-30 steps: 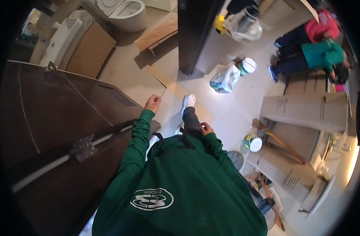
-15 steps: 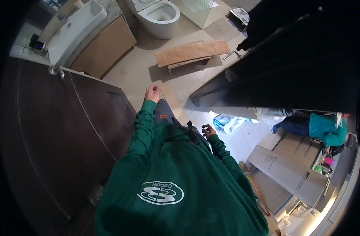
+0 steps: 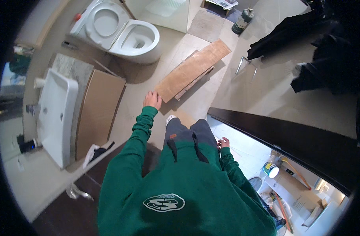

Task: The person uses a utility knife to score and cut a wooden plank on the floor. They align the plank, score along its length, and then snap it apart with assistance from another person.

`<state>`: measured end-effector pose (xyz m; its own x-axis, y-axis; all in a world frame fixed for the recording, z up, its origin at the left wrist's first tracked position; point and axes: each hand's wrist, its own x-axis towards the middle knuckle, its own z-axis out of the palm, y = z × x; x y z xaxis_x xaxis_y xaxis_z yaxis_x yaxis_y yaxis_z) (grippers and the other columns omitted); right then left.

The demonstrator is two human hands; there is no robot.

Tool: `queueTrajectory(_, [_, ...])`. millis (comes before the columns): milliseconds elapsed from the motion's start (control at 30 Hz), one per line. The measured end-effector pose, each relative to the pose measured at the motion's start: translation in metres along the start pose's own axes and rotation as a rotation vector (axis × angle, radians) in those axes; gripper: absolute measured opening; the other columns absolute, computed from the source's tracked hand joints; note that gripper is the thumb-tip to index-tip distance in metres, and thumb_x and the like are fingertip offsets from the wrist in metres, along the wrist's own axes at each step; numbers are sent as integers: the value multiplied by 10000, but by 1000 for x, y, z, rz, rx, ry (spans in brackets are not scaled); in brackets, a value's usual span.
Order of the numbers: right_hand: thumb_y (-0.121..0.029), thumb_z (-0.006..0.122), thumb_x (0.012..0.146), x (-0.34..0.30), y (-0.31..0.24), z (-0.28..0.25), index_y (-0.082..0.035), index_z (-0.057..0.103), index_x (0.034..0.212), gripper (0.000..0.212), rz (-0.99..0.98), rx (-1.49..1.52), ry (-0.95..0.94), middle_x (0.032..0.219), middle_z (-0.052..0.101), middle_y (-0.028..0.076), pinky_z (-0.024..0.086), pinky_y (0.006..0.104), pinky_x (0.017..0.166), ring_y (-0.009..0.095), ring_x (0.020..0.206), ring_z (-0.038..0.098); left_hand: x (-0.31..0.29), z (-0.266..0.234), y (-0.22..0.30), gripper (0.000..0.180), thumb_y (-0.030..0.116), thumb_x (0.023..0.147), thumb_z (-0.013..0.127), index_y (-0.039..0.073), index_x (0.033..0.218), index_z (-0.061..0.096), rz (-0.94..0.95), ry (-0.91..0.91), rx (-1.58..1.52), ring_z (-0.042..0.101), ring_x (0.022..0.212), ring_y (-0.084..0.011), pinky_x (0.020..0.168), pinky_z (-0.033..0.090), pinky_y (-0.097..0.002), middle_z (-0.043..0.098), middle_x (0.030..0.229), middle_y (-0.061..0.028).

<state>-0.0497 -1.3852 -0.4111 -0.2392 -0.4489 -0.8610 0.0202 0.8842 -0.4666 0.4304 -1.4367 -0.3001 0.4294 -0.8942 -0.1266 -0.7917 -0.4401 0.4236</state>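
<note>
My left hand (image 3: 152,100) reaches forward beside the near left corner of a long brown wooden board (image 3: 193,70). Its fingers are loosely bent and slightly apart, with nothing visible in them; whether a fingertip meets the board's corner I cannot tell. The board lies slantwise on a low wooden stool or support, whose legs show beneath it. By my right thigh hangs my right hand (image 3: 223,143), its fingers loosely curled, apart and holding nothing.
To the left are a white washbasin (image 3: 56,118), a brown cabinet panel (image 3: 99,110) and a dark door (image 3: 85,188). A toilet (image 3: 138,41) and a green gas canister (image 3: 243,20) stand farther off. A dark-edged wall (image 3: 282,145) runs along the right, with a paint can (image 3: 270,170) beyond it.
My view has moved forward into the bathroom and turned. My left hand is now close to the board's end, and my right hand has dropped beside my thigh.
</note>
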Motion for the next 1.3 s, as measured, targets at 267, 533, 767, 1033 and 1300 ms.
queueTrajectory(267, [-336, 906, 484, 90, -1, 61, -24, -42, 1417, 1366, -682, -42, 599, 1427, 129, 248, 305, 457, 1039, 376, 1262, 291, 96, 171, -67, 352, 258, 779, 578, 111, 1093, 519, 240, -270, 317, 492, 1027, -334, 831, 417, -512, 509, 1087, -154])
queueTrajectory(533, [-234, 878, 558, 119, 8, 58, 19, 21, 1401, 1228, -765, 156, 727, 1399, 209, 200, 228, 416, 1077, 312, 1290, 242, 182, 324, -74, 646, 450, 754, 633, 165, 1300, 440, 313, -333, 347, 321, 1269, -387, 1033, 277, -523, 312, 1393, -221])
queueTrajectory(767, [-122, 767, 622, 314, 133, 24, -91, 308, 1331, 845, 18, 414, 1224, 1362, 356, 142, 406, 462, 923, 342, 1133, 435, 239, 400, -74, 732, 650, 757, 528, 167, 1300, 440, 545, -168, 264, 246, 1295, -438, 1045, 223, -535, 265, 1409, -256])
queueTrajectory(1033, [-268, 595, 775, 504, 149, -54, -139, 372, 1299, 584, -302, 1552, 561, 1197, 501, 71, 426, 464, 841, 293, 1021, 502, 201, 338, 44, 729, 524, 802, 568, 21, 1298, 387, 717, 77, -305, 336, 1237, -424, 1044, 244, -502, 343, 1345, -272])
queueTrajectory(1300, [-474, 333, 899, 518, 117, -26, -181, 326, 1374, 559, -172, 1500, 391, 1239, 525, 30, 379, 437, 890, 211, 1023, 521, 16, 264, 279, 1009, 570, 687, 658, 10, 1372, 172, 1629, 173, -1079, 228, 1323, -351, 1080, 166, -458, 246, 1390, -218])
